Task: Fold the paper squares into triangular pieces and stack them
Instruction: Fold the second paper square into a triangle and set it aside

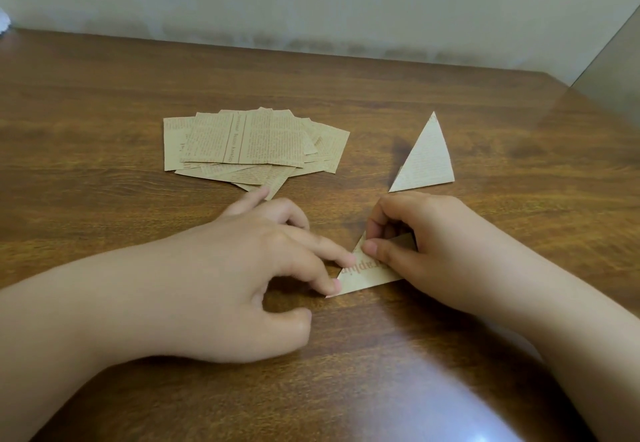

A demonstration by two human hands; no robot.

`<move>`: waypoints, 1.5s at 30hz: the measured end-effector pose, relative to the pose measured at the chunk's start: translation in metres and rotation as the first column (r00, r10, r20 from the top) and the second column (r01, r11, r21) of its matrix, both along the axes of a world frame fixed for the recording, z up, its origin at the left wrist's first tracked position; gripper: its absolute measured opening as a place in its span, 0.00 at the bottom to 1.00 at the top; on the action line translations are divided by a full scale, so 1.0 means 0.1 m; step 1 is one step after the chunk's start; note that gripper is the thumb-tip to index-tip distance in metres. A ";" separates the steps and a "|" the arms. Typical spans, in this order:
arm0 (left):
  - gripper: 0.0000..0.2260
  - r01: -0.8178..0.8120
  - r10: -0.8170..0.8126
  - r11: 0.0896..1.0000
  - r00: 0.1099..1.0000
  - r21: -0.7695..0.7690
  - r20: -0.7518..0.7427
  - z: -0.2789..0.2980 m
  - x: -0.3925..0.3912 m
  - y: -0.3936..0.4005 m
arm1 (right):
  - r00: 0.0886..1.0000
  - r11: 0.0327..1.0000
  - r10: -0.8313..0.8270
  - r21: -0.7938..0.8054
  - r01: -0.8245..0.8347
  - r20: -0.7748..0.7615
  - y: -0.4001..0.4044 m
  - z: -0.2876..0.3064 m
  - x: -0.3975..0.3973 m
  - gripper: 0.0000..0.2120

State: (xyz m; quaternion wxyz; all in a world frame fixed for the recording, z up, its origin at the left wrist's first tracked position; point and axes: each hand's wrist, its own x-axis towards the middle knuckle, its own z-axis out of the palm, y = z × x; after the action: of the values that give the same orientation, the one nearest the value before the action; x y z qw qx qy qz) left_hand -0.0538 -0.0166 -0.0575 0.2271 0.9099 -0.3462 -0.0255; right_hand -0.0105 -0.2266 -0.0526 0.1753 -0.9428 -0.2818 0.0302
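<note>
A small tan printed paper triangle (363, 273) lies on the wooden table in front of me. My left hand (263, 268) presses its left edge and lower corner with extended fingertips. My right hand (426, 241) pinches the triangle's upper right part between thumb and curled fingers, hiding that corner. A loose pile of several unfolded newsprint paper squares (252, 144) sits further back, left of centre. One folded triangle (424, 161) lies flat at the back right, apart from both hands.
The brown wooden table (138, 88) runs back to a pale wall (311, 2). Its right edge slants away at the far right. A glare patch shines on the table near the bottom edge.
</note>
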 end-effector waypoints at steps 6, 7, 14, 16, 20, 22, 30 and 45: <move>0.18 -0.017 0.017 1.000 1.000 -0.002 0.004 -0.01 -0.03 0.02 | 0.998 0.998 -0.061 0.035 0.060 0.015 0.07 0.00 -0.05 0.10; 0.17 -0.009 0.009 1.000 0.999 0.005 0.033 -0.03 -0.04 0.03 | 0.998 0.997 -0.066 0.034 0.065 0.021 0.08 -0.01 -0.06 0.09; 0.17 0.040 -0.037 0.999 0.996 -0.033 0.083 -0.06 -0.03 0.02 | 0.989 0.987 -0.147 0.059 0.148 -0.027 0.13 -0.03 -0.04 0.10; 0.16 0.041 -0.039 0.999 0.995 -0.021 0.095 -0.06 -0.04 0.02 | 0.986 0.985 -0.163 0.056 0.164 -0.027 0.14 -0.03 -0.03 0.10; 0.16 0.052 -0.056 0.998 0.988 0.032 0.142 -0.04 -0.06 0.00 | 0.979 0.979 -0.195 0.072 0.191 0.057 0.04 -0.05 -0.11 0.07; 0.17 0.061 -0.068 0.997 0.982 0.049 0.174 -0.05 -0.07 -0.02 | 0.966 0.973 -0.219 0.103 0.206 0.135 -0.03 -0.03 -0.21 0.09; 0.19 0.086 -0.105 0.991 0.976 0.103 0.193 -0.06 -0.10 -0.04 | 0.974 0.981 -0.184 0.094 0.172 0.132 0.05 -0.15 -0.42 0.10; 0.21 0.000 0.013 0.997 0.988 0.079 -0.153 -0.05 -0.02 0.00 | 0.926 0.920 -0.368 0.109 0.375 -0.077 -0.24 0.02 -0.26 0.08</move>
State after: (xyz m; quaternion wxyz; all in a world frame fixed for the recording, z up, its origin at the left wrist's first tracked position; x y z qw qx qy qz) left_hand -0.0560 -0.0165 -0.0621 0.2168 0.9147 -0.3235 -0.1082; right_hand -0.0369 -0.2509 -0.0501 0.2429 -0.9655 -0.0940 0.0052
